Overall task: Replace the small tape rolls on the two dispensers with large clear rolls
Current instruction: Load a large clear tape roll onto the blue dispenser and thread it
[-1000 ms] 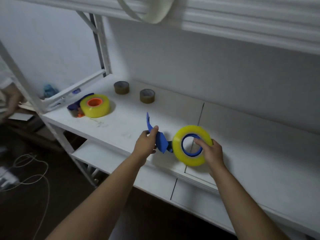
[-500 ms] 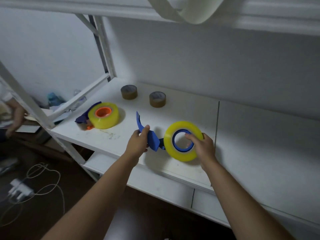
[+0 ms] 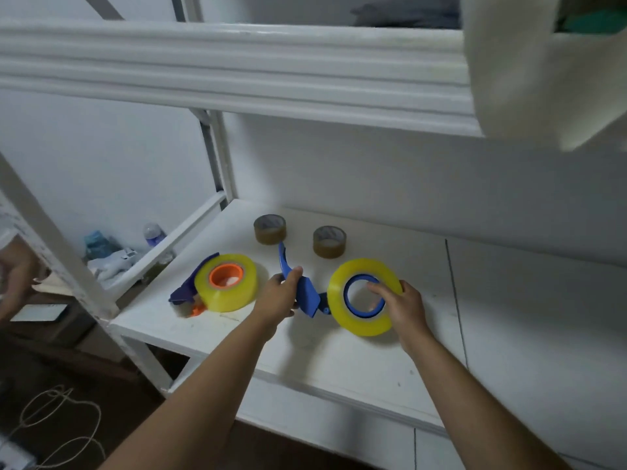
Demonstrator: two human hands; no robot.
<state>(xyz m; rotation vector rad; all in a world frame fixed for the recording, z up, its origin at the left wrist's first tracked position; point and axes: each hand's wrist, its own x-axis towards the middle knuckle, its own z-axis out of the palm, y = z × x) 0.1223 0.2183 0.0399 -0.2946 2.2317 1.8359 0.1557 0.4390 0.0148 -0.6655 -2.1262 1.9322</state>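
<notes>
My left hand has its grip wrapped around the handle of the blue plastic tape dispenser, held just above the white shelf. My right hand pinches the big round yellow-looking clear tape roll that sits on the dispenser's blue wheel, fingers poking into its hole. To the left, another big clear roll on an orange-wheeled dispenser lies on the shelf. Two small brown tape rolls stand near the back wall.

Both arms reach forward, bare | left hand fingers curled in a grip, thumb on top | right hand fingers curled, pinching
</notes>
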